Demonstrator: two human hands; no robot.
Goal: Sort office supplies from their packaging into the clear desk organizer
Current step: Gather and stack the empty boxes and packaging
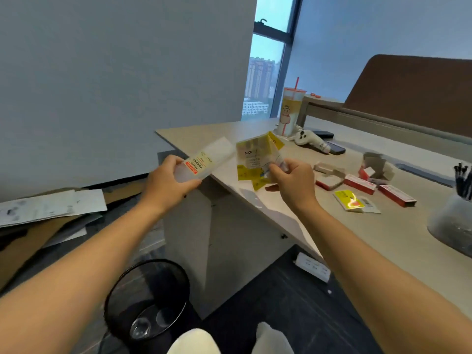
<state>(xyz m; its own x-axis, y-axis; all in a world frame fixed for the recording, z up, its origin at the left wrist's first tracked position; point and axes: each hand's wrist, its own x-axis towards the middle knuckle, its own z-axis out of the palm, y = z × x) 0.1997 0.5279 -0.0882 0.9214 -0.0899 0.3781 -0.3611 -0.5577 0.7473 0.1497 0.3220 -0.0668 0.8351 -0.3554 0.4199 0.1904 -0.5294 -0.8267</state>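
**Clerk:** Left hand (170,178): fingers and thumb curled round a clear, frosted plastic sleeve with a red-and-white label (204,163), held in the air just off the desk's near-left corner. Right hand (291,178): pinching a crumpled yellow-and-clear plastic packet printed "STICK" (255,162), above the grey laminate desk's (332,231) near edge.

**Checker:** Contents?

**Clerk:** Cannot tell; both wrappers look flat and possibly emptied. Packet: creased, torn open at top, glossy.

**Checker:** Other stock?

**Clerk:** Red-and-white cardboard boxes (360,183), some opened, mid-desk; a flat yellow blister card (353,200) beside them. Clear plastic organizer holding dark pens (459,198) at the desk's right edge, well apart from both hands. Black mesh wastebasket (148,305) on the floor below the left arm.

**Checker:** Risks?

**Clerk:** Judged only: thin slippery film may slide from a light pinch; any small item left inside could drop past the desk edge into the wastebasket unnoticed. Check each wrapper before discarding.
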